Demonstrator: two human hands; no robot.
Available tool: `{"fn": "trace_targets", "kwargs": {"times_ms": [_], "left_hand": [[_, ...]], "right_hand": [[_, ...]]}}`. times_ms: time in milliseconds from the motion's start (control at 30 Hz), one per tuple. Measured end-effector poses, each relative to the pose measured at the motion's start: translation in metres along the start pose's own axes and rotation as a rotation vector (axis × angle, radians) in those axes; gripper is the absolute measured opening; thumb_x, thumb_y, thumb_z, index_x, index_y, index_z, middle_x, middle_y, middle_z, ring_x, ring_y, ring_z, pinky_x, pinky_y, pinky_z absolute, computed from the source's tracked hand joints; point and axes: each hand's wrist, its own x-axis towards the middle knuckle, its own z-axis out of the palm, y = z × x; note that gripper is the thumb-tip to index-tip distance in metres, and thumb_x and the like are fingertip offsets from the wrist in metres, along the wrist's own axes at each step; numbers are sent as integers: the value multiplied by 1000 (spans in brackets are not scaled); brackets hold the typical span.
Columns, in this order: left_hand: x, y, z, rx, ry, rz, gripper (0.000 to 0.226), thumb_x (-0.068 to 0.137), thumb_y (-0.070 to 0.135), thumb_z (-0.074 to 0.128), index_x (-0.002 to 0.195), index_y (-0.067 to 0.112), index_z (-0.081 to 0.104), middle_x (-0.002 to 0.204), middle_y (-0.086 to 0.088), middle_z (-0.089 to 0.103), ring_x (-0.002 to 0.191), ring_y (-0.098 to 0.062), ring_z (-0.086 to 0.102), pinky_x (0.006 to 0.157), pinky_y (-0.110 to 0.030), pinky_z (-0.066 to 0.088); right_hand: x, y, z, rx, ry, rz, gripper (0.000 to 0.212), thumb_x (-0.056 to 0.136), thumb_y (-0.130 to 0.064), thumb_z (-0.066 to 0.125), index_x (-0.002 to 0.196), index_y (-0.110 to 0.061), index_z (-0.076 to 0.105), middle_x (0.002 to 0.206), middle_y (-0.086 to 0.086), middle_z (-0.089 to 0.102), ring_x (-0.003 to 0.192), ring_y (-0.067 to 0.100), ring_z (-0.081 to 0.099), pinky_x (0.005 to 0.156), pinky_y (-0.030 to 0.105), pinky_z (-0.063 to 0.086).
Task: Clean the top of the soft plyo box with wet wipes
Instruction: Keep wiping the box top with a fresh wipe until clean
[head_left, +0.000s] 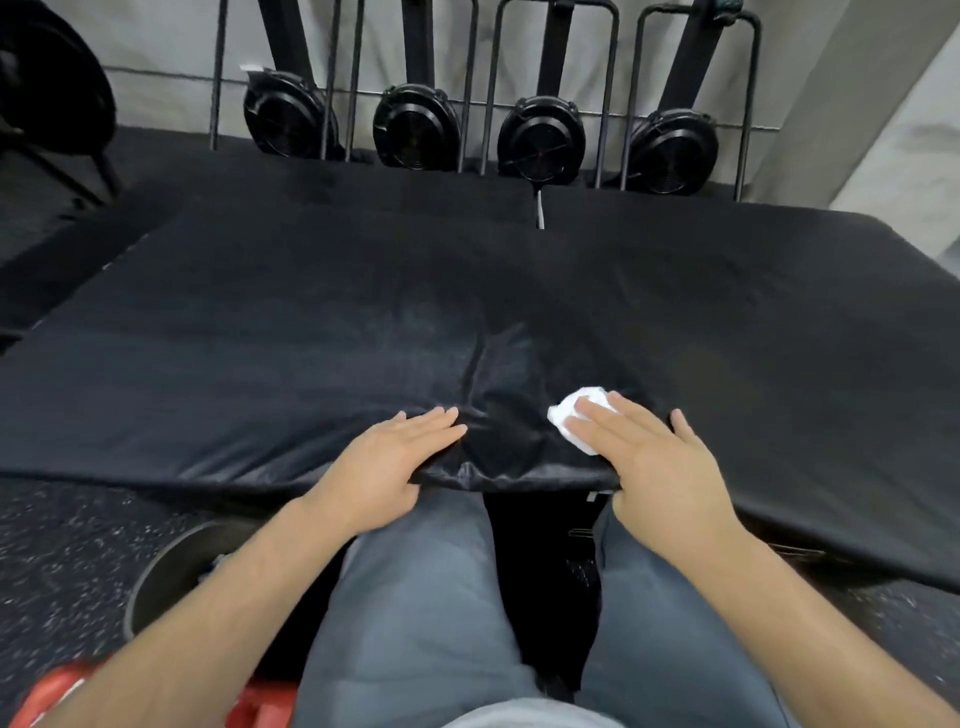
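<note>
Both hands flat: right hand presses wipe; left hand on plyo box.

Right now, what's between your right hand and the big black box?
A crumpled white wet wipe, pressed under the straight fingers of the right hand onto the plyo box top. The head view shows it.

Grey wall is running across the back, evenly lit. Black metal rack of upright hoops is standing against it, holding four round black fan housings side by side. Black speckled rubber floor is spreading below; a dark round tub and a red object are sitting toward its near left corner.
</note>
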Motion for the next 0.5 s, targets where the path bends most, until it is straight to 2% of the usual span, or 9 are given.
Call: {"fn": "trace_targets", "kwargs": {"times_ms": [67,133,200,267,367,500], "left_hand": [[-5,-6,5,13,-16,13,93,66,-11,54,151,25,40,158,12,24,147,-3,17,122,-34,18],[-8,-12,9,18,-21,21,94,63,-12,55,149,24,44,157,11,27,146,-4,21,121,-37,22],[-8,-13,12,31,-39,24,94,62,-11,56,148,23,45,157,10,29,146,-6,23,121,-39,25],[-6,-11,13,53,-44,22,95,60,-10,58,148,24,46,157,10,31,147,-6,25,120,-39,26],[-9,-12,11,52,-35,19,97,58,-11,58,147,24,47,156,10,32,146,-6,26,120,-37,25],[-12,-9,12,60,-40,32,98,53,-11,61,145,22,51,154,7,39,143,-8,33,117,-41,28]], "right_hand": [[-17,10,13,35,-59,27,117,48,12,65,150,-40,40,155,-21,36,145,13,35,105,56,47],[-34,22,20,72,-117,80,127,50,17,58,156,-44,24,162,-25,21,151,9,22,113,54,39],[-41,29,18,106,-164,128,131,54,18,51,155,-54,9,161,-34,8,152,0,8,119,55,28],[-40,33,13,155,-180,154,130,57,17,47,150,-64,5,156,-42,5,149,-9,2,122,54,20],[-41,36,10,272,-186,203,126,58,16,41,142,-74,11,151,-50,9,146,-15,3,125,48,16],[-48,38,19,340,-142,224,126,57,17,42,141,-74,18,147,-53,17,145,-15,14,125,44,18]]}}
